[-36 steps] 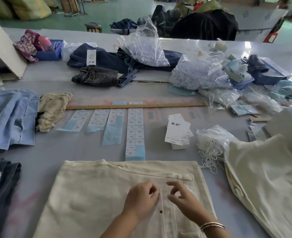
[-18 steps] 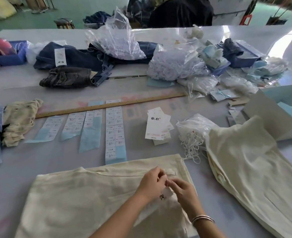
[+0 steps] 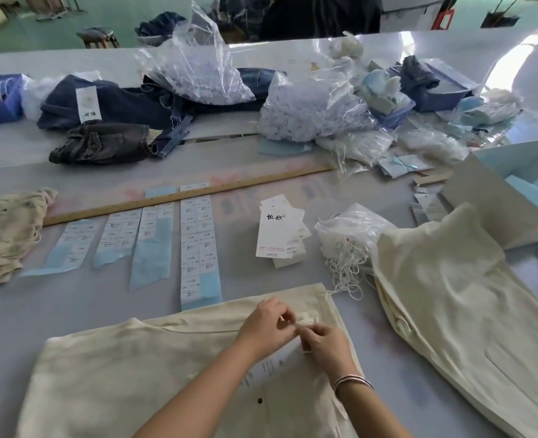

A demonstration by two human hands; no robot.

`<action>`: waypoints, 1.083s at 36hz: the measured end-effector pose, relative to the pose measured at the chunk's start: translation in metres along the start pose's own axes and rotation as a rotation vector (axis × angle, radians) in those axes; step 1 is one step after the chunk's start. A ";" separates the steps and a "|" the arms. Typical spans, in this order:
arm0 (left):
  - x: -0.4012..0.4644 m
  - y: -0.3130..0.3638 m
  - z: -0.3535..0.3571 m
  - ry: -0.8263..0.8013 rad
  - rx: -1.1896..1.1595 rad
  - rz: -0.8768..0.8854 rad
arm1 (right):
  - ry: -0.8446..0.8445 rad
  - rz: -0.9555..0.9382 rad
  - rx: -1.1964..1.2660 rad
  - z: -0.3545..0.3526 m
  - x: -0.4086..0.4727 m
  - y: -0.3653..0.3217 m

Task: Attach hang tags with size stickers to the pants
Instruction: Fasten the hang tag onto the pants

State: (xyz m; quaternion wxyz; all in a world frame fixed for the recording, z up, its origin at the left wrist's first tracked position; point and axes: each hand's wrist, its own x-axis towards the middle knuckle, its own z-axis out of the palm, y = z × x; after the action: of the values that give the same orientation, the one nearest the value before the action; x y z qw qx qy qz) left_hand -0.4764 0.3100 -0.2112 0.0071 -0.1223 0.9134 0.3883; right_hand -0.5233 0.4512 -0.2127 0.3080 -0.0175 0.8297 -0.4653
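Cream pants [image 3: 128,371] lie flat at the front of the table. My left hand [image 3: 266,327] and my right hand [image 3: 326,346] meet at the waistband near a belt loop [image 3: 307,318], fingers curled, pinching a thin white string between them. A white hang tag [image 3: 270,366] lies on the pants under my wrists. A stack of hang tags [image 3: 278,230] sits behind, with strips of size stickers [image 3: 199,248] to its left. A bag of white strings [image 3: 346,238] is beside the stack.
A second pair of cream pants [image 3: 469,311] lies to the right. A wooden ruler [image 3: 185,195] crosses the table. Dark jeans [image 3: 116,105], clear plastic bags [image 3: 305,112] and an open box [image 3: 514,188] stand farther back. A beige garment [image 3: 8,235] lies at left.
The view has shifted right and nearer. My hands moved up from the fly toward the waistband and came together, and the hang tag now lies on the pants beneath them.
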 end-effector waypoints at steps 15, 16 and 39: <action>-0.004 -0.003 -0.010 -0.074 -0.513 -0.267 | 0.140 -0.145 0.280 0.021 -0.015 0.006; -0.004 -0.003 -0.011 -0.088 -0.520 -0.265 | 0.146 -0.152 0.271 0.022 -0.015 0.007; -0.007 -0.001 -0.003 0.125 -0.568 -0.343 | -0.081 0.125 0.614 -0.026 -0.022 -0.011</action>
State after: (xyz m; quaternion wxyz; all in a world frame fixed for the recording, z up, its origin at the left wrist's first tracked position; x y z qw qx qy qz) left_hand -0.4696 0.3087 -0.2094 -0.0182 -0.2951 0.7333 0.6122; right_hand -0.5215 0.4715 -0.1832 0.3595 0.1087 0.6370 -0.6732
